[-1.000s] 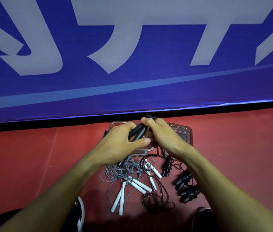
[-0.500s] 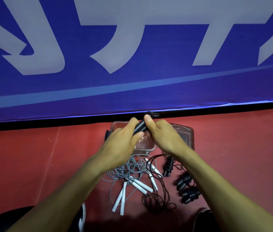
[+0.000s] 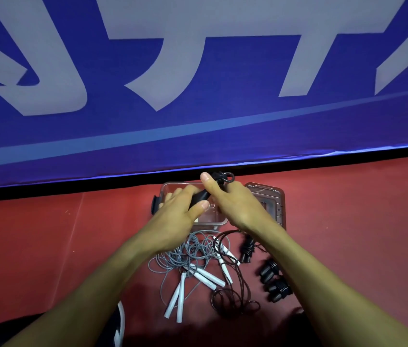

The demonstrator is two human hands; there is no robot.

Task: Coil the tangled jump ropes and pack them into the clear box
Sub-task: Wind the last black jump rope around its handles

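Both hands meet over the clear box [image 3: 213, 220] on the red floor. My left hand [image 3: 180, 214] and my right hand [image 3: 233, 204] grip a black-handled jump rope [image 3: 201, 196]; its end loops [image 3: 225, 177] stick out above my right fingers. Below the box lies a tangle of grey rope [image 3: 185, 254] with several white handles [image 3: 208, 279]. A thin dark rope [image 3: 233, 296] coils beside it. Black coiled ropes [image 3: 273, 279] lie under my right forearm.
The box's clear lid [image 3: 275, 204] lies just right of the box. A blue banner [image 3: 198, 96] with large pale lettering stands right behind the box. Red floor [image 3: 47, 241] stretches to both sides. A dark shoe with a white stripe [image 3: 120, 321] shows at the bottom.
Both hands have moved slightly away from me with the black-handled rope, now further over the box. The ropes on the floor have not moved.
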